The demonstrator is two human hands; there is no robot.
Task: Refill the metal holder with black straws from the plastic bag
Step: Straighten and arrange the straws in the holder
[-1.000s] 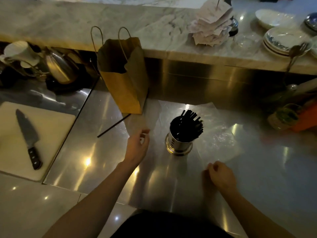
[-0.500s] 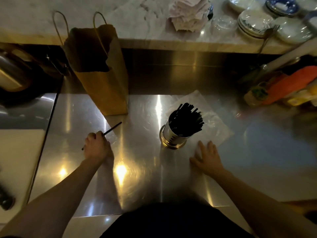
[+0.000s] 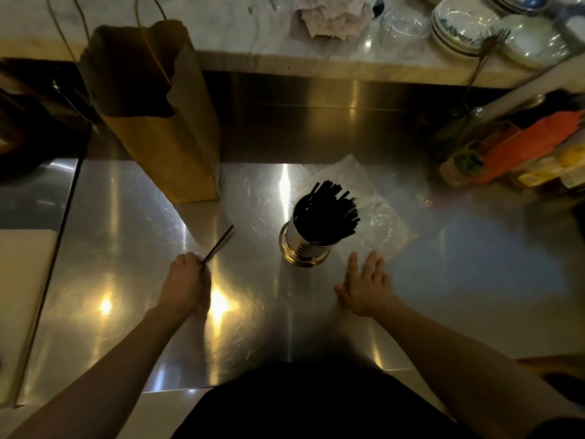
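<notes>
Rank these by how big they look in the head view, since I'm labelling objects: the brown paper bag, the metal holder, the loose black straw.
1. Brown paper bag, by far the largest.
2. Metal holder, with its bundle of straws.
3. Loose black straw, held in the left hand: about as long as the holder is tall, but far thinner.

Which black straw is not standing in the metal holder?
The single straw pinched in the left hand, lying low over the steel counter. All others stand bunched in the holder.
</notes>
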